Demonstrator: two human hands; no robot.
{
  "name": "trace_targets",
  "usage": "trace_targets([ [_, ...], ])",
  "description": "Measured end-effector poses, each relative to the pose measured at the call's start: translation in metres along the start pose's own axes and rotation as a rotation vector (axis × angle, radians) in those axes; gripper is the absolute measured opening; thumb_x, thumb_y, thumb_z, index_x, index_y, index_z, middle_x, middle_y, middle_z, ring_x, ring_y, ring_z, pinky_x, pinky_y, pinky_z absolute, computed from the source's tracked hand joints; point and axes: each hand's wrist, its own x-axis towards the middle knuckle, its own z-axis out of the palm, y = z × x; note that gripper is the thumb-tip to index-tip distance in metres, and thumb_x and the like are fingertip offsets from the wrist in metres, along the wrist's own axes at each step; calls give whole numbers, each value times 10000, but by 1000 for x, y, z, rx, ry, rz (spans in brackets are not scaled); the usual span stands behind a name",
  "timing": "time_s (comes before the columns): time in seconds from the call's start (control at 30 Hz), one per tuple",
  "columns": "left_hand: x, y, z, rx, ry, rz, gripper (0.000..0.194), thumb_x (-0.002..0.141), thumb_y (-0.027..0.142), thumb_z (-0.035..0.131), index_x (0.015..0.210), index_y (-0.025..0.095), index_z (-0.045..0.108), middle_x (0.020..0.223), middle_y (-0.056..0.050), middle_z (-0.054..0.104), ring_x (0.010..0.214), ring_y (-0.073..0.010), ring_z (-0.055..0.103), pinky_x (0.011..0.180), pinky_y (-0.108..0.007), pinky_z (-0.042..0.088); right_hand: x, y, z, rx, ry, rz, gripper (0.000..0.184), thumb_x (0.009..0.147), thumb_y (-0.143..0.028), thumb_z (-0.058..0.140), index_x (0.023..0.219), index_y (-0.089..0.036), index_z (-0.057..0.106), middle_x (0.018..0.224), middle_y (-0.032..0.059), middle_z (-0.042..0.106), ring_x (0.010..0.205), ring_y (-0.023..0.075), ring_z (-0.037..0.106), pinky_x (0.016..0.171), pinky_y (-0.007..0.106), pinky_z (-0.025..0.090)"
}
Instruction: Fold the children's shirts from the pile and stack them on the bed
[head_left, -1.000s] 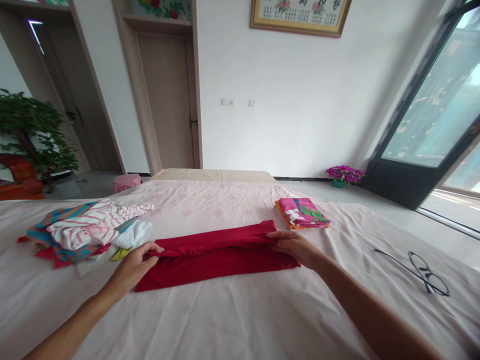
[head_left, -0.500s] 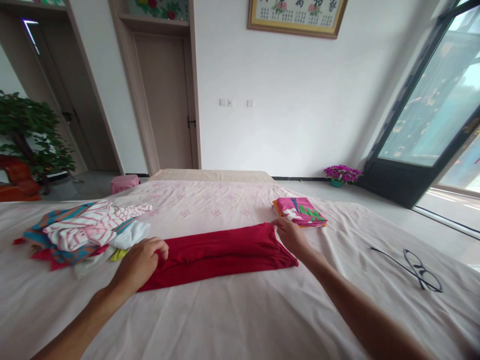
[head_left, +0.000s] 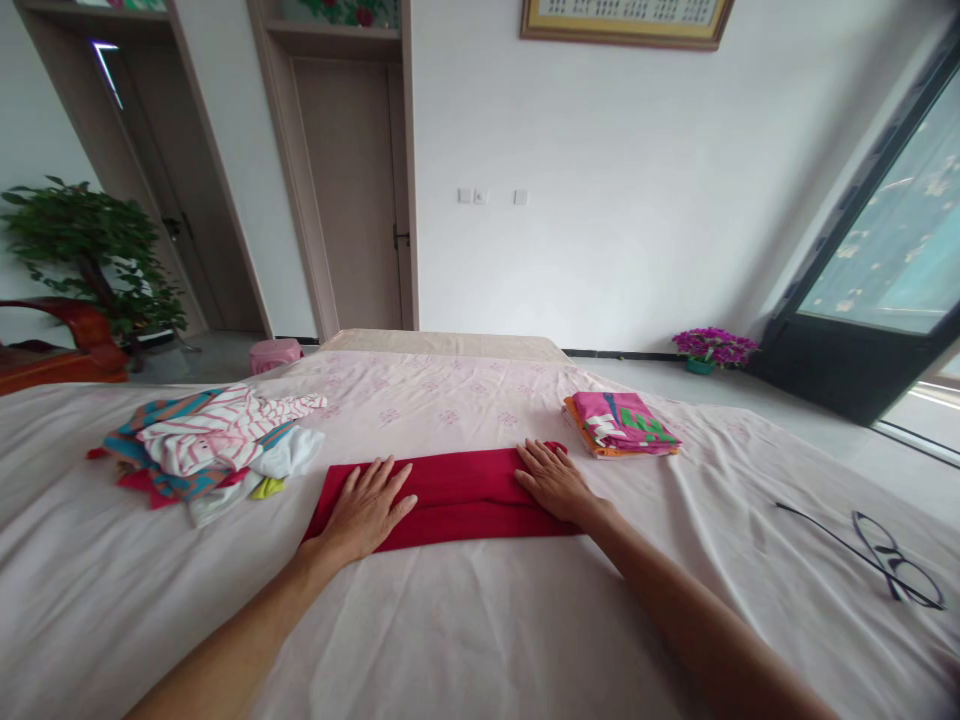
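A red garment (head_left: 465,492), folded into a long flat strip, lies crosswise in front of me on the pale sheet (head_left: 465,620). On its left end my left hand (head_left: 364,510) rests flat, fingers spread. My right hand (head_left: 556,484) presses flat on the right end, its fingers also stretched out. A small bit of red cloth bulges up beside the right fingertips. What kind of garment it is does not show. Just beyond the right hand sits a neat stack of folded clothes (head_left: 622,422), pink printed on top and orange below.
A loose heap of clothes (head_left: 202,440), striped, white and yellow, lies at the left. Eyeglasses (head_left: 892,565) lie open on the sheet at the right. Past the sheet's far edge are a pink stool (head_left: 275,354) and a pot of purple flowers (head_left: 712,347).
Both hands have let go of the garment's edges and now lie flat on it. The red strip looks smoother and flatter. The view has shifted slightly left.
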Motion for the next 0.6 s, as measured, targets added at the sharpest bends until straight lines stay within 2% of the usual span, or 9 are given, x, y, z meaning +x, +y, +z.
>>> trace_targets([
  [0.17,-15,-33,-2,62,22,-108,531,958,439,325,1460,283,398,1549,-96,356,1440,-290,275,1137,-517,189,-7,16,3,44,0,32,549,975,-437,363,1478,-216,382,1546,86,333,1448,245,240,1178,475,180],
  [0.23,-21,-45,0,100,51,-184,534,955,403,330,1455,235,411,1537,-140,364,1422,-312,309,1117,-504,234,-9,20,2,47,-8,36,542,975,-439,356,1467,-215,402,1549,86,327,1449,244,236,1178,475,176],
  [0.33,-30,-58,-1,148,100,-269,573,950,390,322,1433,97,421,1476,-231,415,1368,-336,387,1092,-471,286,-11,28,-4,38,-28,68,517,973,-432,357,1441,-228,440,1548,86,332,1447,246,243,1174,483,171],
  [0.43,-36,-64,-8,143,119,-297,587,939,371,323,1373,-4,445,1360,-266,520,1282,-326,477,1066,-423,329,-11,35,-12,31,-13,122,507,971,-391,359,1437,-209,443,1536,103,355,1445,245,247,1172,483,164],
  [0.53,-38,-62,-17,110,110,-320,573,903,378,393,1340,15,464,1245,-235,599,1190,-314,543,1025,-399,367,-15,37,-16,33,24,143,543,980,-401,321,1468,-174,389,1563,110,296,1460,232,202,1176,455,162],
  [0.6,-37,-60,-23,67,105,-359,568,869,386,446,1325,48,470,1204,-207,619,1164,-296,565,990,-366,395,-20,37,-15,49,4,127,551,983,-422,306,1477,-187,371,1569,98,286,1457,228,211,1167,446,194],
])
